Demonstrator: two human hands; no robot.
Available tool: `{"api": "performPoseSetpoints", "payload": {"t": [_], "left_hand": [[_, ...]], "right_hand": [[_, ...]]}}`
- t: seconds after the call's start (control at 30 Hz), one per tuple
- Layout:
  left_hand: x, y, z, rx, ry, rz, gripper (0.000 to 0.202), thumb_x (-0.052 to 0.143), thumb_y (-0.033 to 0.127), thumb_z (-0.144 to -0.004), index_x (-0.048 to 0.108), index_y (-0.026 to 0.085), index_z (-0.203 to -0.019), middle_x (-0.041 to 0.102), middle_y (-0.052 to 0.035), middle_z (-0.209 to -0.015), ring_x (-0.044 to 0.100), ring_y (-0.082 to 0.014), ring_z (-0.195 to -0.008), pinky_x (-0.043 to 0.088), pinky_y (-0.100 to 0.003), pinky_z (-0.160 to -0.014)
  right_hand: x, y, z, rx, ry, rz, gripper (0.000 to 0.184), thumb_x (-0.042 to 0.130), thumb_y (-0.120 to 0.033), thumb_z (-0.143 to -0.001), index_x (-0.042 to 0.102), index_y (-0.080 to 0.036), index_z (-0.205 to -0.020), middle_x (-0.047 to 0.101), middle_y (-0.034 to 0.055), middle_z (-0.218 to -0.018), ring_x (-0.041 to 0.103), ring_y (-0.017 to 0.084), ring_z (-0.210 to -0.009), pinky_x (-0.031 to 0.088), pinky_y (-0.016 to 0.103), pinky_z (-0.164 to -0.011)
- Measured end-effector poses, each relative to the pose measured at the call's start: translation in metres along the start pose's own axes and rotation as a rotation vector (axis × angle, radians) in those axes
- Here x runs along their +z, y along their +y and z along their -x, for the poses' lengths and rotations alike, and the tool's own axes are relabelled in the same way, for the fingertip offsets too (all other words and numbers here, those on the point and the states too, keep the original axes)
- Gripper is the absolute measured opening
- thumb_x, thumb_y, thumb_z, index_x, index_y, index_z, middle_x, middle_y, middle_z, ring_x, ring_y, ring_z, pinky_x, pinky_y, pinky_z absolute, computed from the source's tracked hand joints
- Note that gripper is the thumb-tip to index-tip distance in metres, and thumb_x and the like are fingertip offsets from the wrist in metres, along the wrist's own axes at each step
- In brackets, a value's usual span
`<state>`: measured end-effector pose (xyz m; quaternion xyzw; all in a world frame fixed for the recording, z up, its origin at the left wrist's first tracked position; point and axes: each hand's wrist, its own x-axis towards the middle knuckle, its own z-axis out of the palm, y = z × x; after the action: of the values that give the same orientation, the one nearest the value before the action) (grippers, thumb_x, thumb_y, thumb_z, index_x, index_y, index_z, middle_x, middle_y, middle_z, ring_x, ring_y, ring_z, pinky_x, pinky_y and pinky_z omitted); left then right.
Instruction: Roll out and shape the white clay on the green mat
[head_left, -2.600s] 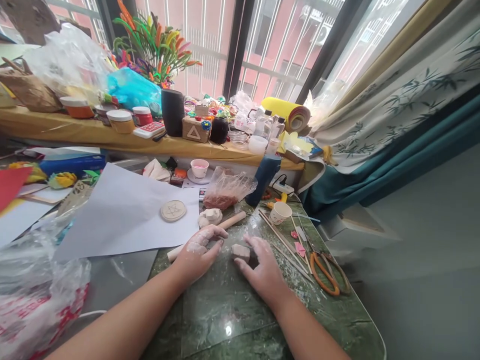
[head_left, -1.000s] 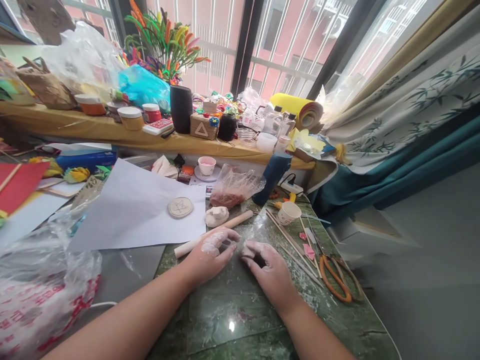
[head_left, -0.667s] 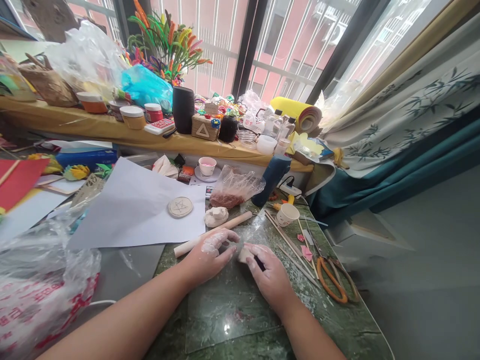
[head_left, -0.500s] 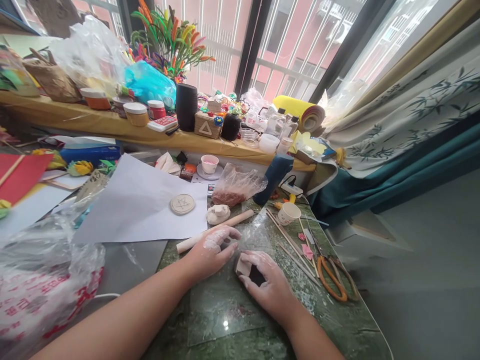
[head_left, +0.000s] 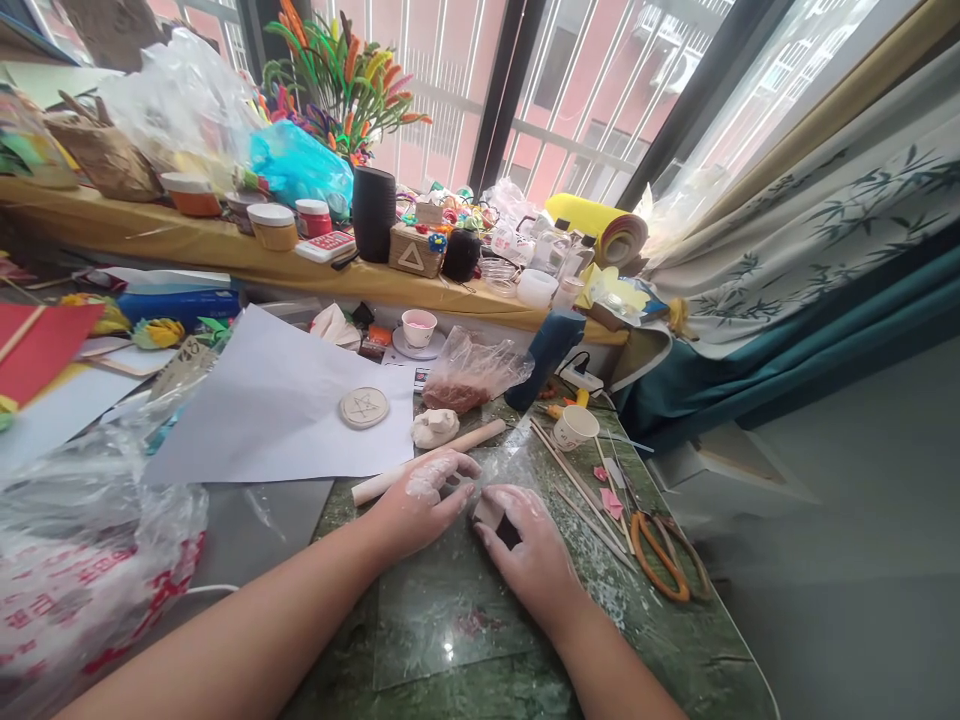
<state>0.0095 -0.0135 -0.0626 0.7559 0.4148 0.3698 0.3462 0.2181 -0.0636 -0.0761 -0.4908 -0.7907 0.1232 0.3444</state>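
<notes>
My right hand (head_left: 529,545) is curled over a small pale clay lump (head_left: 487,512) and presses it on a clear sheet on the green marble table (head_left: 465,640). My left hand (head_left: 424,500), dusted white, rests beside it with its fingers bent down on the sheet, touching the lump's left side. A wooden rolling pin (head_left: 375,487) lies just behind my left hand. Farther back are a bigger clay lump (head_left: 435,427) and a round clay disc (head_left: 364,407) with a star mark, on white paper (head_left: 277,410).
Wooden sticks (head_left: 570,480), a paper cup (head_left: 575,427) and orange-handled scissors (head_left: 660,558) lie to the right near the table edge. A plastic bag of reddish clay (head_left: 469,375) and a dark blue bottle (head_left: 551,355) stand behind. A crumpled plastic bag (head_left: 82,560) fills the left front.
My right hand has slid the clay lump back and forth on the sheet, toward me and then away. My left hand has stayed almost in place.
</notes>
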Motion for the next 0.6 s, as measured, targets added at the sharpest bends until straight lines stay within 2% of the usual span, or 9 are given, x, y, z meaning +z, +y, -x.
{"api": "performPoseSetpoints", "payload": {"t": [0.07,0.17,0.2,0.33,0.47,0.6], "left_hand": [[0.000,0.001,0.000,-0.007,0.001,0.005,0.016,0.060,0.027,-0.093,0.068,0.025,-0.106,0.073,-0.0025,-0.108,0.067,-0.0216,-0.102,0.055,-0.036,-0.093],[-0.001,0.003,0.000,-0.010,-0.006,0.012,0.016,0.059,0.027,-0.093,0.068,0.025,-0.105,0.074,-0.0028,-0.108,0.067,-0.0216,-0.101,0.055,-0.036,-0.093],[-0.001,0.003,-0.001,-0.011,-0.005,0.010,0.016,0.059,0.028,-0.093,0.069,0.024,-0.105,0.074,-0.0029,-0.108,0.067,-0.0215,-0.101,0.055,-0.036,-0.093],[-0.001,0.003,-0.001,-0.016,0.002,-0.025,0.016,0.060,0.028,-0.093,0.069,0.025,-0.106,0.074,-0.0026,-0.107,0.067,-0.0212,-0.098,0.055,-0.035,-0.090],[-0.001,0.002,-0.001,0.002,0.000,-0.031,0.015,0.060,0.027,-0.092,0.069,0.025,-0.105,0.074,-0.0020,-0.106,0.068,-0.0207,-0.097,0.055,-0.035,-0.090],[0.000,0.001,-0.001,-0.013,0.000,-0.020,0.016,0.059,0.027,-0.093,0.069,0.024,-0.105,0.074,-0.0022,-0.107,0.068,-0.0214,-0.100,0.054,-0.036,-0.093]], "right_hand": [[-0.003,0.000,-0.001,-0.026,0.048,-0.007,0.032,0.061,-0.029,-0.095,0.064,-0.027,-0.127,0.071,0.0088,-0.118,0.066,0.028,-0.110,0.055,0.049,-0.098],[-0.008,0.001,-0.002,-0.056,0.209,0.001,0.032,0.059,-0.028,-0.097,0.062,-0.027,-0.129,0.069,0.0105,-0.124,0.064,0.029,-0.116,0.053,0.052,-0.100],[-0.008,0.002,-0.002,-0.067,0.201,0.005,0.031,0.058,-0.028,-0.097,0.063,-0.027,-0.128,0.069,0.0103,-0.123,0.064,0.029,-0.115,0.053,0.052,-0.099],[-0.007,0.004,-0.002,-0.122,-0.044,0.017,0.029,0.061,-0.026,-0.097,0.065,-0.027,-0.125,0.072,0.0077,-0.118,0.066,0.027,-0.108,0.053,0.050,-0.098],[-0.002,0.004,-0.001,-0.116,-0.064,0.003,0.030,0.059,-0.023,-0.097,0.064,-0.026,-0.126,0.070,0.0089,-0.122,0.063,0.027,-0.114,0.052,0.050,-0.100],[0.003,0.004,0.000,-0.093,-0.088,-0.011,0.043,0.066,-0.027,-0.093,0.059,-0.025,-0.136,0.068,0.0106,-0.127,0.062,0.029,-0.117,0.054,0.049,-0.101]]}}
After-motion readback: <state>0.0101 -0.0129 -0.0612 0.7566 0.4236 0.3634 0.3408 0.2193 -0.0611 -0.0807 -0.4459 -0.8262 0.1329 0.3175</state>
